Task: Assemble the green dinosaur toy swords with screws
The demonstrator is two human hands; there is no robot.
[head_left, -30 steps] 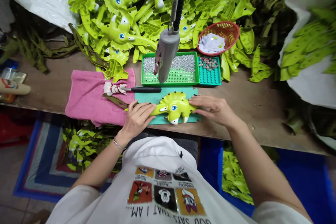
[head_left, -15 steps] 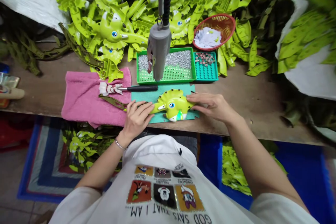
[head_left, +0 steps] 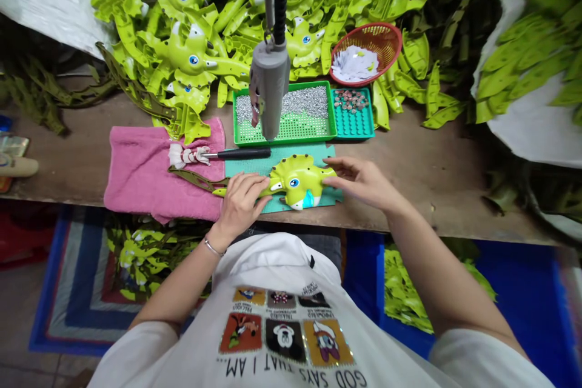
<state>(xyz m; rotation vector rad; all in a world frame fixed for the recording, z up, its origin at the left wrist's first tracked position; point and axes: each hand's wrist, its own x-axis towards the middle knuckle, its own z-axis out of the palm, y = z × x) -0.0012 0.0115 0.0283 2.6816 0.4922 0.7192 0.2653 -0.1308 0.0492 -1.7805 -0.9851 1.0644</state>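
Note:
A lime-green plastic dinosaur-head toy piece (head_left: 300,179) with a blue eye and spotted frill lies on a teal mat (head_left: 248,163). My left hand (head_left: 243,200) is wrapped over its long left part, whose tip shows past my fingers. At the toy's right end, my right hand (head_left: 364,182) has thumb and forefinger apart, the thumb by its edge. A black-handled tool (head_left: 243,154) with a cloth-wrapped head lies just behind, partly on a pink towel (head_left: 136,176). An olive-green strip (head_left: 193,179) reaches from the towel toward my left hand.
A grey hanging screwdriver (head_left: 271,88) hangs over a green tray (head_left: 286,133) of small metal screws. Beside it are a teal tray (head_left: 352,127) of copper-coloured pieces and a red basket (head_left: 386,45) with white papers. Lime-green parts (head_left: 191,60) are heaped behind.
My right thumb and forefinger have spread apart at the toy's right end. My left hand keeps its place on the toy. The whole view has shifted slightly.

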